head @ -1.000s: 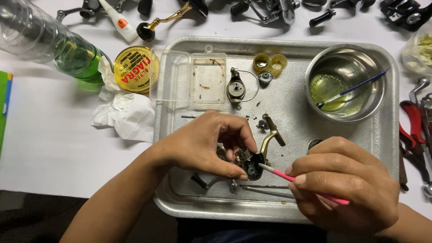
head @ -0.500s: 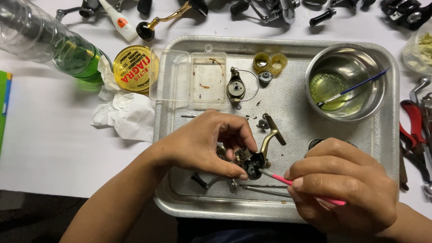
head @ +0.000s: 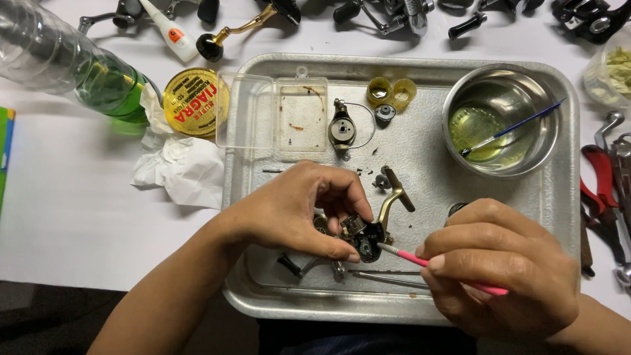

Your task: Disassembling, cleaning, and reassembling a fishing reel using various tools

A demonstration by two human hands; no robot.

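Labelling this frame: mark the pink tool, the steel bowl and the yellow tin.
pink tool (head: pixel 402 254), head view, shaft near its tip.
steel bowl (head: pixel 453 105), head view, left rim.
yellow tin (head: pixel 192 102), head view, lid centre.

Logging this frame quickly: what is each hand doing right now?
Left hand: closed on the dark reel body, holding it over the metal tray.
Right hand: closed on a pink brush, its tip at the reel body.
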